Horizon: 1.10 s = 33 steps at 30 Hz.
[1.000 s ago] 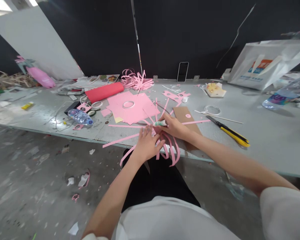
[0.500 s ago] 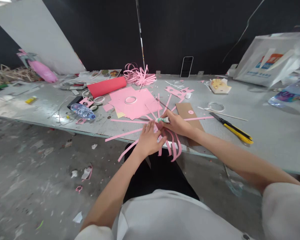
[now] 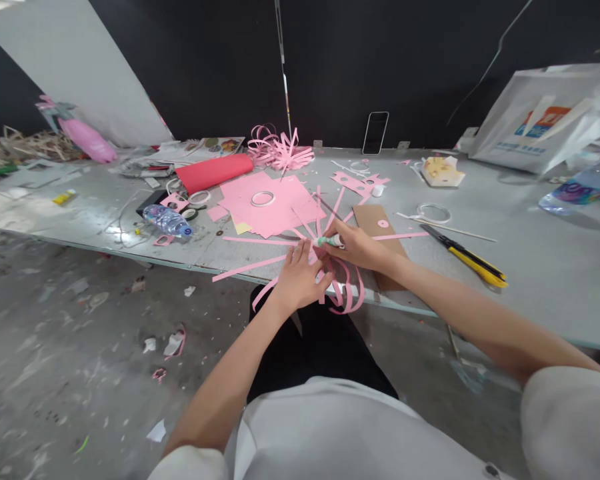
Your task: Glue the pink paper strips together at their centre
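Pink strips (image 3: 341, 293) under left hand (image 3: 300, 277).

Green-capped glue stick (image 3: 330, 241) lying sideways, pink paper strips (image 3: 340, 293) (curled) at table edge

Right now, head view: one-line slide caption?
Left hand presses fanned pink paper strips flat; right hand holds glue stick over them.

We note matt pink paper strips (image 3: 250, 265), a brown cardboard sheet (image 3: 373, 220), a clear glossy plastic bottle (image 3: 167, 220), and a scuffed grey table (image 3: 540, 267).
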Each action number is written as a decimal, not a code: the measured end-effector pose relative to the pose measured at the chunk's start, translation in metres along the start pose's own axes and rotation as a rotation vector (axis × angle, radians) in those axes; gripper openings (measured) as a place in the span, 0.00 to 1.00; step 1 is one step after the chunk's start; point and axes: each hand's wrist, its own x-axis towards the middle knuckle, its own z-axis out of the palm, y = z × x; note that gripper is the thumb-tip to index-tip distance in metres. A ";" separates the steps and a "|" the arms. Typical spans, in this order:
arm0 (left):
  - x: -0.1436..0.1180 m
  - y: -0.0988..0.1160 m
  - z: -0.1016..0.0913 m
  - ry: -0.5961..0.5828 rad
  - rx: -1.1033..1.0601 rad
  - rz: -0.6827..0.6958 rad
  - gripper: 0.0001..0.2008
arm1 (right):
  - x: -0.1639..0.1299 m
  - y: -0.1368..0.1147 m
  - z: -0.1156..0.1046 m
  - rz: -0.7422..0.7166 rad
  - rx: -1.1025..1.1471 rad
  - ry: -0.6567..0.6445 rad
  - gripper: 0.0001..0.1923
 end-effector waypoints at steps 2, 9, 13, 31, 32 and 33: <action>0.000 0.000 0.000 -0.001 0.004 0.000 0.26 | 0.000 0.000 -0.001 -0.006 0.001 -0.011 0.10; -0.001 0.001 -0.001 -0.008 0.011 0.004 0.28 | 0.002 0.002 0.001 -0.038 0.001 0.022 0.11; -0.002 0.002 -0.002 0.015 0.008 0.007 0.27 | 0.006 0.012 0.003 -0.021 0.039 0.232 0.13; -0.002 0.002 0.004 0.068 0.012 0.009 0.28 | 0.009 0.014 -0.002 0.052 -0.021 0.150 0.24; -0.002 0.002 0.005 0.072 0.011 0.012 0.28 | 0.009 0.014 -0.002 0.048 -0.032 0.134 0.22; -0.002 0.002 0.005 0.074 0.010 0.013 0.28 | 0.008 0.014 -0.003 0.042 -0.043 0.120 0.21</action>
